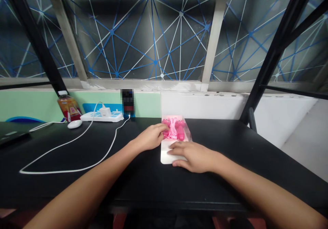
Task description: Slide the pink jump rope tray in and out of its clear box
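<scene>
A pink jump rope (173,129), its cord bundled between two handles, lies in an opened clear and pink package near the middle of the desk. The package's white card flap (167,156) spreads flat toward me. From the left, my left hand (153,137) has its fingers curled over the rope's left handle; its thumb is mostly hidden. My right hand (193,155) rests on the white flap, below the rope, with its fingers apart and the palm down.
On the black desk (143,184), a white cable loops at left. Behind it stand a power strip (101,117) with a white charger (105,112), a mouse (75,124) and a drink bottle (69,106). A dark device (12,138) lies far left. Black frame posts (258,82) rise at both sides.
</scene>
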{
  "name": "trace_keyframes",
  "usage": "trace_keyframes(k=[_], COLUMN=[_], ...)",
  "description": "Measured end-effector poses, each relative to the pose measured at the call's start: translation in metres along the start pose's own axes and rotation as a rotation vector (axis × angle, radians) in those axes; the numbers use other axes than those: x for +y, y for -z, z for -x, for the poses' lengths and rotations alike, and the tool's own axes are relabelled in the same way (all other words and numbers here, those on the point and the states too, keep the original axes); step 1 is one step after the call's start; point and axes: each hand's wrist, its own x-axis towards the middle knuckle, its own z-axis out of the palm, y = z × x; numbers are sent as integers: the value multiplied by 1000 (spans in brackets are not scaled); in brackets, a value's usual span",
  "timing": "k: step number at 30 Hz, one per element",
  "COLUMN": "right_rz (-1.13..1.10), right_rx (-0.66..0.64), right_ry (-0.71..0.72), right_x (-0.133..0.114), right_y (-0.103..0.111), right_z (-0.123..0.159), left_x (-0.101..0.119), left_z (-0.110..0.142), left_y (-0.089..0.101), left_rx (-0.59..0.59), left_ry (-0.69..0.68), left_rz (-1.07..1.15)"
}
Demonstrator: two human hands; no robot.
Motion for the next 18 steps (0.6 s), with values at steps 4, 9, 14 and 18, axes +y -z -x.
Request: trace_keyframes(k=[4,9,14,18], right_rz=[6,-13,-11,-16], right_rx=[-9,-17,-24,-24], right_ry=[0,55,53,62], right_x=[-3,-3,0,-2], right_y=[3,5,5,6], right_z=[2,4,5,5], left_x=[3,2,-5,-7], left_z=[4,6,5,4], left_y=[5,2,0,3], left_rx=[10,36,27,16], left_ry=[0,52,78,77], left_rz=[17,66,145,180])
